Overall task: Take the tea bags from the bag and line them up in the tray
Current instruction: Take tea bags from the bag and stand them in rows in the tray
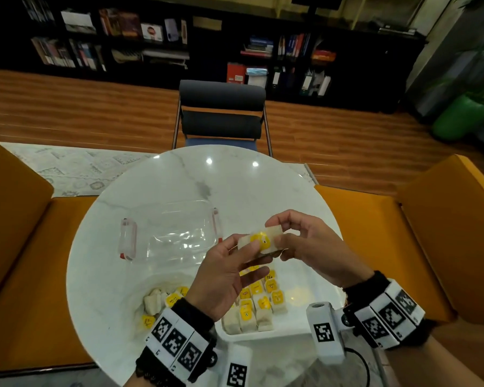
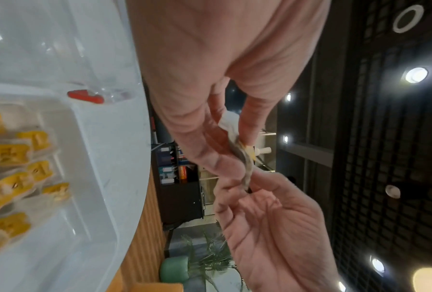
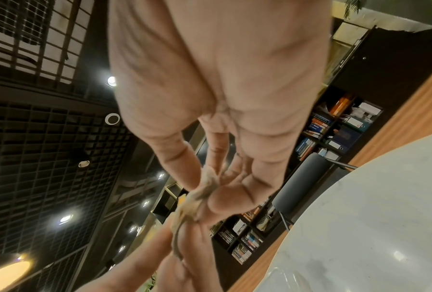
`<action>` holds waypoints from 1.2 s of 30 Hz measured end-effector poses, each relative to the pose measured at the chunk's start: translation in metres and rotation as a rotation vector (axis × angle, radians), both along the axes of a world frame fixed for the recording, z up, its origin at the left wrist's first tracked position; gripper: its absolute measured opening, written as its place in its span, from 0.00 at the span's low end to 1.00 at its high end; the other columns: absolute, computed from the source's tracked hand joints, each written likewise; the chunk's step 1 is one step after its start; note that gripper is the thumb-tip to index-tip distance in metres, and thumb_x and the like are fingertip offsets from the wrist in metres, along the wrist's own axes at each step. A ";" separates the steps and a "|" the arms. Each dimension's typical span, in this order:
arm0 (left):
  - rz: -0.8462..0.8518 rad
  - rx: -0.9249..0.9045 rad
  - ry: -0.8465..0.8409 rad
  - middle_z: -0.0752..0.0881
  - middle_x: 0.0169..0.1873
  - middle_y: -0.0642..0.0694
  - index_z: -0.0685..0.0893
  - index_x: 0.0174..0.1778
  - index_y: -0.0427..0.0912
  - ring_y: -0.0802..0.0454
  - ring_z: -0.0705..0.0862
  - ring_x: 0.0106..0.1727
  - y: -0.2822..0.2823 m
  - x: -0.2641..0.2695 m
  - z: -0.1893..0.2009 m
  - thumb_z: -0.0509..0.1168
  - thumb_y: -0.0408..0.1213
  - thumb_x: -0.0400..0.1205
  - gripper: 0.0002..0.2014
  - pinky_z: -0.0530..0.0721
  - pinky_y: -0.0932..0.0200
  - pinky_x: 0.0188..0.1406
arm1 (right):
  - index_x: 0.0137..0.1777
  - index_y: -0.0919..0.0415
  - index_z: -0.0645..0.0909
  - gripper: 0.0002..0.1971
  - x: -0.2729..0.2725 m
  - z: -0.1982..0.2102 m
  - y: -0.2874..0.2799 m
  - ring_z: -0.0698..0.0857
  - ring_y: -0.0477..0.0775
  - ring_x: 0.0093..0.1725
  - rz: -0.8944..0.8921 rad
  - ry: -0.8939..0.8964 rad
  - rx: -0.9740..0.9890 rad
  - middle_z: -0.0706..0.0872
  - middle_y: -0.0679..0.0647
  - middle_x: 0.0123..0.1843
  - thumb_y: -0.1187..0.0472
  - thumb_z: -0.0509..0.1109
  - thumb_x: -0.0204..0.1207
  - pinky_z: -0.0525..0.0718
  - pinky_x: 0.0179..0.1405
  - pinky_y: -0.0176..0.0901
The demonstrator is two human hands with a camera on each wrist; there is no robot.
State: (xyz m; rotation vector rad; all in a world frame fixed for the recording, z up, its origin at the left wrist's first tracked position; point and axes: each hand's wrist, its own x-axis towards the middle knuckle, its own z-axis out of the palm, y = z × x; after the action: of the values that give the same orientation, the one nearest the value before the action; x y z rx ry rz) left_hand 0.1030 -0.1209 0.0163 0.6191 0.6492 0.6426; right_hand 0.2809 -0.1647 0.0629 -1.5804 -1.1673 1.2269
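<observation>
Tea bag [image 1: 259,241] pinched above tray [image 1: 299,325] rim

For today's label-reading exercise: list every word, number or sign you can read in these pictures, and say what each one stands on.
"TEA": on the yellow tag of a tea bag in the white tray.
Yellow tag of the tea bag held in both hands: dark marks, too blurred to read.
Wrist bands: black-and-white square code markers, no words.
Book spines and binders on the shelves: too small to read.
</observation>
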 end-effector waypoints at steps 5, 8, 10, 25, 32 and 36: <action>-0.044 0.177 0.135 0.90 0.42 0.37 0.84 0.56 0.27 0.46 0.89 0.41 0.004 -0.008 0.005 0.74 0.39 0.75 0.20 0.88 0.58 0.38 | 0.64 0.46 0.84 0.13 0.000 0.005 -0.003 0.89 0.54 0.44 0.165 -0.163 0.079 0.87 0.49 0.53 0.55 0.73 0.81 0.85 0.41 0.39; -0.096 0.202 0.142 0.90 0.41 0.37 0.87 0.54 0.30 0.48 0.89 0.37 0.009 -0.011 0.008 0.74 0.41 0.73 0.19 0.88 0.59 0.37 | 0.65 0.44 0.85 0.14 -0.003 0.004 -0.003 0.88 0.55 0.47 0.276 -0.337 0.180 0.88 0.44 0.52 0.57 0.73 0.81 0.88 0.45 0.44; -0.122 0.168 0.112 0.90 0.39 0.37 0.88 0.52 0.32 0.49 0.89 0.35 0.012 -0.013 0.009 0.71 0.40 0.74 0.16 0.88 0.60 0.35 | 0.63 0.46 0.87 0.14 -0.004 0.004 -0.004 0.88 0.54 0.50 0.277 -0.325 0.233 0.89 0.41 0.55 0.61 0.73 0.81 0.89 0.51 0.51; -0.039 -0.174 0.043 0.87 0.39 0.41 0.85 0.43 0.39 0.48 0.86 0.38 0.021 -0.006 0.016 0.69 0.38 0.74 0.07 0.81 0.53 0.41 | 0.45 0.57 0.85 0.07 0.010 0.010 -0.012 0.88 0.55 0.56 0.137 -0.196 0.324 0.90 0.50 0.52 0.61 0.80 0.70 0.88 0.48 0.66; 0.073 -0.272 -0.077 0.88 0.40 0.39 0.83 0.33 0.39 0.40 0.91 0.49 0.023 0.011 0.014 0.71 0.31 0.72 0.04 0.87 0.49 0.56 | 0.47 0.61 0.83 0.11 0.035 0.007 -0.014 0.87 0.57 0.45 -0.022 -0.043 0.314 0.89 0.58 0.44 0.59 0.79 0.69 0.87 0.50 0.52; -0.016 -0.142 0.007 0.85 0.36 0.41 0.84 0.36 0.36 0.52 0.84 0.31 0.024 0.022 0.009 0.70 0.31 0.73 0.03 0.87 0.60 0.30 | 0.50 0.61 0.82 0.14 0.040 0.002 -0.016 0.86 0.52 0.43 -0.108 0.047 0.295 0.89 0.56 0.42 0.62 0.79 0.65 0.86 0.46 0.41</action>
State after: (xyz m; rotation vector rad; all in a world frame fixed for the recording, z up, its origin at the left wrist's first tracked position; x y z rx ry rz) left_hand 0.1247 -0.0966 0.0257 0.4941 0.6900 0.5739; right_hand 0.3211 -0.1805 0.0650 -1.3682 -1.1586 0.9670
